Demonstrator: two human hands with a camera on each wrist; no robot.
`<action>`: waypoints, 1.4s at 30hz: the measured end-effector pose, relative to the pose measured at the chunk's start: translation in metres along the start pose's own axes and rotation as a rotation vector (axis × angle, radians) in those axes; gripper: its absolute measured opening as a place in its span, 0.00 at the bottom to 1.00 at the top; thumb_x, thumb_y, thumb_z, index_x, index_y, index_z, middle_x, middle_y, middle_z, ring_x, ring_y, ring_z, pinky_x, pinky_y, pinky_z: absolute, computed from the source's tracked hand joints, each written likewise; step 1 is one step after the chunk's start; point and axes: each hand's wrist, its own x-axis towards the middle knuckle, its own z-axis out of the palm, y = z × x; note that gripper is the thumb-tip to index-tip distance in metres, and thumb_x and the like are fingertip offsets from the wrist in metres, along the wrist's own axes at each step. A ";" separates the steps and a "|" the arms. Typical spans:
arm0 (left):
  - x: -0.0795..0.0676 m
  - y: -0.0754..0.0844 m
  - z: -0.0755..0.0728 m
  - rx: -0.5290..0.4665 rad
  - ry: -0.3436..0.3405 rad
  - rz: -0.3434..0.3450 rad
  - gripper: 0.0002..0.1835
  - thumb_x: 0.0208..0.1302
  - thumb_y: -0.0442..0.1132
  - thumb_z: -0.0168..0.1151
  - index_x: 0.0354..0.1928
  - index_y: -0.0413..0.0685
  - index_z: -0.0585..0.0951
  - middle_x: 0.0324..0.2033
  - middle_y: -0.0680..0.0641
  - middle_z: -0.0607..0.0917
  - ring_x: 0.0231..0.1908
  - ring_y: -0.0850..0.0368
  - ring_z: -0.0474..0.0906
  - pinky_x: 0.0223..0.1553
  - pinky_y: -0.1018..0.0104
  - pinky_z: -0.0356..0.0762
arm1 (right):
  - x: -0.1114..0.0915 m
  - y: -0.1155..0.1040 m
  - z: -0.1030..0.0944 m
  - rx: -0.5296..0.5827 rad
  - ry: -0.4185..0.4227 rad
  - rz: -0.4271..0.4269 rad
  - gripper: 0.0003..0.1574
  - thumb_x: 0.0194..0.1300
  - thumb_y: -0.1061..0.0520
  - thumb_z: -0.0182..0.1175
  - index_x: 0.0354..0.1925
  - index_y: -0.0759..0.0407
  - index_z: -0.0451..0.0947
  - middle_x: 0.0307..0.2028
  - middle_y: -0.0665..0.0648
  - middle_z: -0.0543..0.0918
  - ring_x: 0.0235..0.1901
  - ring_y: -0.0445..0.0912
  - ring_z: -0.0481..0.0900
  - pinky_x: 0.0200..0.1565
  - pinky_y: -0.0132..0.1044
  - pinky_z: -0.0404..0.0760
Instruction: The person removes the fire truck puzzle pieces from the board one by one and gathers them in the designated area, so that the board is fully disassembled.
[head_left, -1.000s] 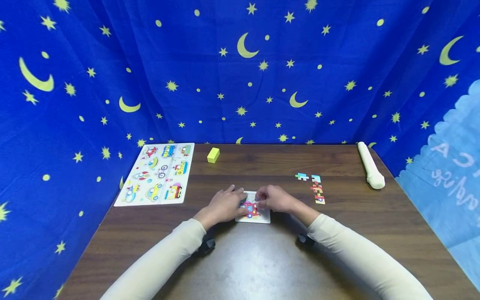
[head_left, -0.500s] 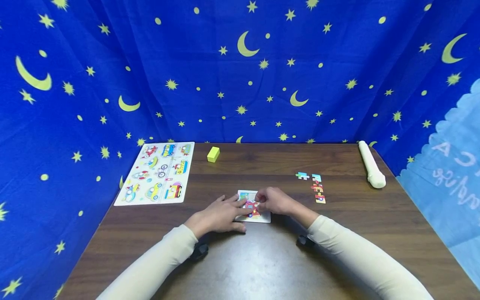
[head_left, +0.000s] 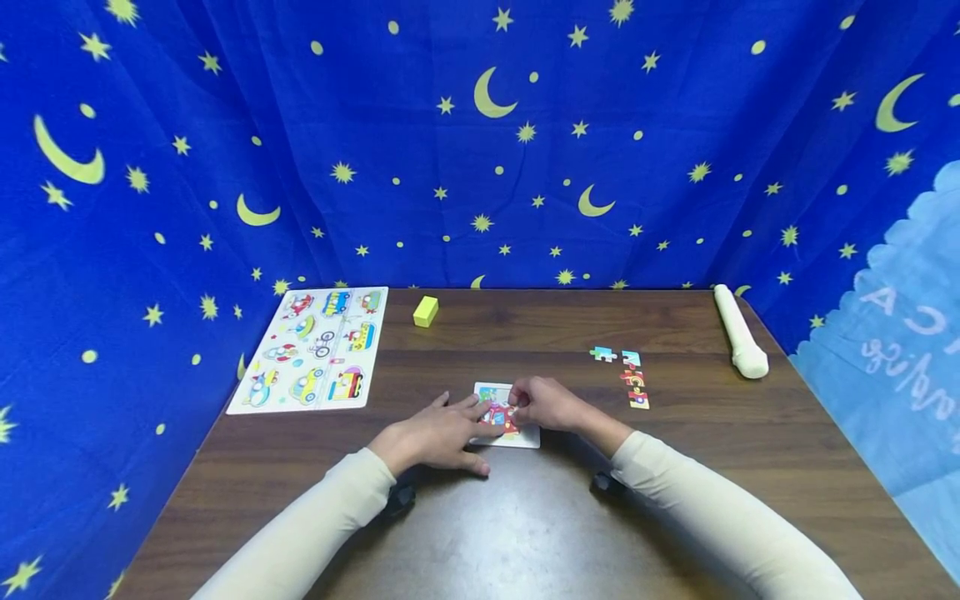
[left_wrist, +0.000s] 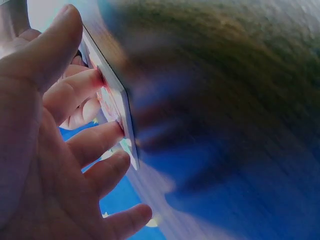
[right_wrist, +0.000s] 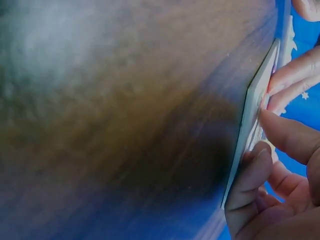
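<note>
A small jigsaw puzzle board (head_left: pixel 529 438) with a pale rim and a red vehicle picture lies flat in the middle of the table. My left hand (head_left: pixel 438 432) is spread, fingertips pressing its picture from the left; in the left wrist view two fingertips (left_wrist: pixel 116 131) meet its face, and the thumb is held away. On the board's right side, my right hand (head_left: pixel 551 403) has curled fingers, with thumb and index pinching a puzzle piece at the picture's edge. The right wrist view shows that thumb (right_wrist: pixel 250 172) low against the board; the piece is mostly hidden by the fingers.
Several loose jigsaw pieces (head_left: pixel 636 378) lie right of the hands. A large vehicle picture board (head_left: pixel 251 398) is at the far left, with a yellow block (head_left: pixel 426 312) beside it. A white club-shaped object (head_left: pixel 738 333) lies far right. A blue starry curtain (head_left: pixel 420 125) hangs behind.
My left hand has shifted left and toward me, its thumb coming off the board and its fingers spreading, which uncovers the picture's upper left. The right hand stays at the board's right side.
</note>
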 end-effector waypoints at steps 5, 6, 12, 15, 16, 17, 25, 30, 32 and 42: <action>-0.001 0.000 0.000 -0.013 0.001 0.001 0.37 0.65 0.68 0.61 0.75 0.74 0.68 0.79 0.49 0.60 0.79 0.44 0.51 0.73 0.30 0.48 | 0.001 -0.001 0.001 0.057 -0.006 -0.003 0.12 0.54 0.64 0.71 0.34 0.58 0.78 0.25 0.47 0.77 0.26 0.39 0.73 0.30 0.31 0.73; -0.001 0.000 0.000 -0.016 0.003 0.002 0.37 0.65 0.68 0.61 0.75 0.74 0.68 0.79 0.49 0.60 0.79 0.44 0.51 0.72 0.29 0.48 | 0.002 -0.001 0.000 0.073 -0.007 -0.002 0.12 0.54 0.64 0.72 0.35 0.58 0.78 0.25 0.47 0.78 0.26 0.39 0.73 0.30 0.31 0.73; -0.001 0.000 0.000 -0.029 0.005 0.009 0.36 0.66 0.68 0.60 0.75 0.74 0.68 0.79 0.48 0.59 0.79 0.43 0.50 0.72 0.28 0.48 | 0.002 -0.003 0.003 0.108 -0.009 -0.008 0.16 0.51 0.67 0.73 0.36 0.59 0.77 0.24 0.47 0.77 0.24 0.38 0.75 0.29 0.30 0.74; -0.001 -0.001 0.000 -0.031 0.004 0.009 0.36 0.66 0.68 0.60 0.75 0.74 0.68 0.79 0.48 0.59 0.79 0.43 0.50 0.72 0.28 0.48 | 0.002 -0.004 0.004 0.088 0.001 -0.010 0.16 0.50 0.69 0.72 0.36 0.59 0.77 0.23 0.46 0.77 0.24 0.37 0.74 0.28 0.29 0.74; -0.001 -0.001 0.000 -0.031 0.005 0.009 0.36 0.66 0.68 0.60 0.75 0.73 0.68 0.79 0.48 0.59 0.79 0.43 0.50 0.72 0.29 0.48 | 0.002 -0.004 0.004 0.085 0.003 -0.007 0.16 0.50 0.69 0.71 0.37 0.59 0.78 0.23 0.46 0.77 0.23 0.37 0.74 0.28 0.29 0.73; -0.001 -0.001 0.000 -0.030 0.006 0.010 0.36 0.66 0.68 0.60 0.75 0.73 0.68 0.79 0.48 0.59 0.79 0.43 0.51 0.72 0.29 0.48 | 0.002 -0.004 0.004 0.082 0.004 -0.005 0.16 0.51 0.69 0.71 0.37 0.59 0.78 0.23 0.46 0.77 0.23 0.37 0.74 0.28 0.29 0.73; -0.003 0.000 0.000 -0.013 0.020 0.020 0.36 0.65 0.67 0.61 0.74 0.73 0.70 0.78 0.48 0.61 0.78 0.43 0.53 0.71 0.28 0.51 | 0.003 -0.005 0.004 0.012 0.003 -0.041 0.13 0.53 0.66 0.71 0.39 0.59 0.82 0.23 0.44 0.77 0.23 0.36 0.73 0.29 0.29 0.72; -0.003 0.000 0.000 -0.017 0.009 0.011 0.36 0.65 0.68 0.61 0.74 0.73 0.69 0.78 0.48 0.60 0.78 0.44 0.52 0.72 0.29 0.50 | 0.004 -0.004 0.004 -0.029 -0.003 -0.076 0.08 0.56 0.64 0.71 0.36 0.57 0.84 0.23 0.43 0.77 0.24 0.35 0.71 0.29 0.29 0.71; -0.003 0.000 0.000 -0.016 0.012 0.012 0.36 0.65 0.68 0.61 0.74 0.73 0.69 0.78 0.48 0.60 0.78 0.43 0.52 0.72 0.29 0.50 | 0.004 -0.004 0.004 -0.036 -0.005 -0.084 0.09 0.55 0.64 0.71 0.37 0.57 0.85 0.23 0.43 0.77 0.24 0.35 0.72 0.29 0.29 0.71; -0.003 0.000 0.000 -0.031 0.009 0.014 0.37 0.66 0.68 0.60 0.75 0.73 0.68 0.77 0.46 0.63 0.78 0.43 0.51 0.72 0.28 0.49 | 0.005 -0.005 0.004 -0.010 0.020 -0.129 0.12 0.59 0.65 0.66 0.43 0.59 0.86 0.25 0.44 0.80 0.24 0.34 0.73 0.28 0.28 0.72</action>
